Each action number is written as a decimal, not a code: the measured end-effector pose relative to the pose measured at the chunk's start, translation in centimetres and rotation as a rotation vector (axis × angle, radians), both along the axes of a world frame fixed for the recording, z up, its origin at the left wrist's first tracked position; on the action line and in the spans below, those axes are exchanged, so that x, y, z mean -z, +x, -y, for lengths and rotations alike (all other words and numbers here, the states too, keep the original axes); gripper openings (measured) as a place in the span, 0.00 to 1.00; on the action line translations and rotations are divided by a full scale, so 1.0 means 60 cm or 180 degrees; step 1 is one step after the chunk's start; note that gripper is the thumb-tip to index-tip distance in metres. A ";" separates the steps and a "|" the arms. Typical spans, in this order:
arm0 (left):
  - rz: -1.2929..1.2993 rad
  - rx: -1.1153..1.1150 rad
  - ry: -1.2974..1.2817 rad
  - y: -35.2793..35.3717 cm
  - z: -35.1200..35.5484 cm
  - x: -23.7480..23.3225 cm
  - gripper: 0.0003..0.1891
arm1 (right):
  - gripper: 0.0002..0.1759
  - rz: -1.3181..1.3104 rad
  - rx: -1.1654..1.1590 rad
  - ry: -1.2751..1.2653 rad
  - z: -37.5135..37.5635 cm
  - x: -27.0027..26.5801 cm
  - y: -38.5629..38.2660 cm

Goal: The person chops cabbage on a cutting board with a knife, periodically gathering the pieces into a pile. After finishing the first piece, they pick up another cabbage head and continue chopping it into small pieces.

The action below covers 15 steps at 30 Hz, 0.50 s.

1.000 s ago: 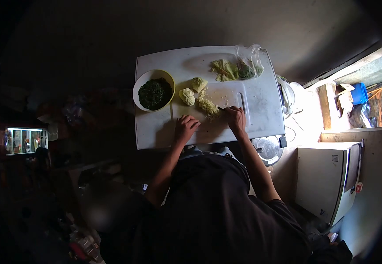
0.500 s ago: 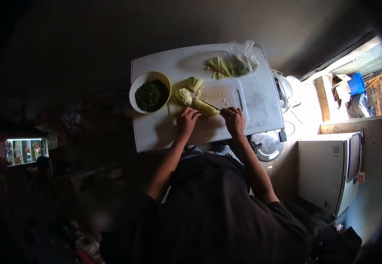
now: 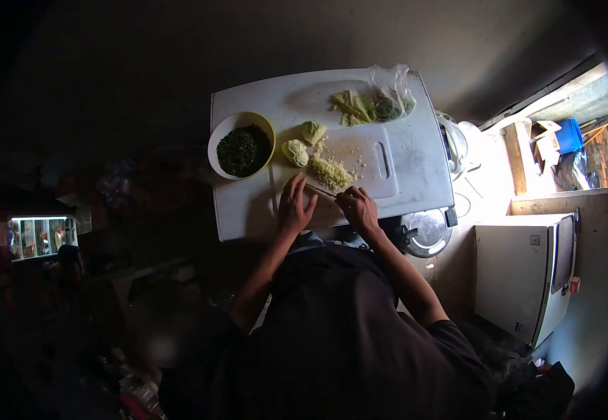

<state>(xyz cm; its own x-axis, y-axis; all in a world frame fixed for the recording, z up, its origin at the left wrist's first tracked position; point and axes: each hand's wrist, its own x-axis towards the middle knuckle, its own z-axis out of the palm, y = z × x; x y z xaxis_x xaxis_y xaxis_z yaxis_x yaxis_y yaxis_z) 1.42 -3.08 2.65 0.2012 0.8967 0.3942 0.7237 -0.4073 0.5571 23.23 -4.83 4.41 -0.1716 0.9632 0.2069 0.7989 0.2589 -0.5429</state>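
My right hand [image 3: 358, 208] is closed round the handle of a knife [image 3: 322, 191], whose blade points left along the near side of a pile of chopped cabbage [image 3: 332, 173]. Just left of the blade's tip, my left hand [image 3: 295, 206] has its thumb and fingers apart, with its fingertips near the tip. The pile lies on a white cutting board [image 3: 367, 143] with a slot handle at its right end. Two larger cabbage pieces [image 3: 295, 152] sit at the board's left end, behind my left hand. Small cabbage bits are scattered over the board.
A yellow-rimmed bowl [image 3: 267, 122] of chopped dark greens stands at the table's left. Loose cabbage leaves [image 3: 353, 107] and a clear plastic bag [image 3: 396, 94] lie at the back. A lidded pot [image 3: 428, 233] is beyond the table's right front edge, near a white cabinet-like appliance [image 3: 507, 273].
The knife has come off the cabbage pile toward me, with my right hand moving left and nearer. My left hand has left the pile and opened, and the pile lies looser.
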 end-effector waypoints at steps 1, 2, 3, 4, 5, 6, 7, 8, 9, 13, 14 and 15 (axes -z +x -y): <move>0.0012 0.0137 -0.0282 -0.003 0.006 0.013 0.32 | 0.06 0.0067 -0.0049 0.0000 0.000 0.002 0.001; 0.0009 0.0135 -0.0281 -0.002 0.009 0.022 0.32 | 0.06 0.0134 -0.0099 0.0006 -0.002 0.004 0.003; 0.0205 0.0231 -0.0450 0.002 0.010 0.034 0.34 | 0.06 0.0132 -0.0104 0.0011 -0.005 0.007 0.005; 0.0404 0.0323 -0.0622 0.004 0.011 0.046 0.36 | 0.06 0.0174 -0.0084 0.0060 -0.008 0.010 0.008; 0.0405 0.0310 -0.0619 0.005 0.008 0.057 0.36 | 0.06 0.0217 -0.0068 0.0110 -0.011 0.013 0.011; 0.0269 0.0440 -0.0630 0.007 0.002 0.059 0.38 | 0.06 0.0217 -0.0082 0.0111 -0.015 0.013 0.014; 0.0134 0.0574 -0.0643 0.009 -0.001 0.061 0.41 | 0.06 0.0176 -0.0045 0.0168 -0.019 0.013 0.018; 0.0136 0.0569 -0.0646 0.011 -0.001 0.063 0.41 | 0.07 0.0137 -0.0003 0.0224 -0.022 0.012 0.021; 0.0196 0.0646 -0.0568 0.015 -0.001 0.058 0.42 | 0.07 0.0138 -0.0004 0.0223 -0.025 0.008 0.022; 0.0283 0.0777 -0.0390 0.033 -0.005 0.055 0.46 | 0.06 0.0285 0.0110 0.0423 -0.040 -0.002 0.032; 0.0277 0.0787 -0.0393 0.034 -0.002 0.060 0.46 | 0.07 0.0327 0.0110 0.0514 -0.041 -0.002 0.034; 0.0049 0.0693 -0.0428 0.037 0.000 0.053 0.47 | 0.07 0.0327 0.0121 0.0512 -0.042 0.007 0.038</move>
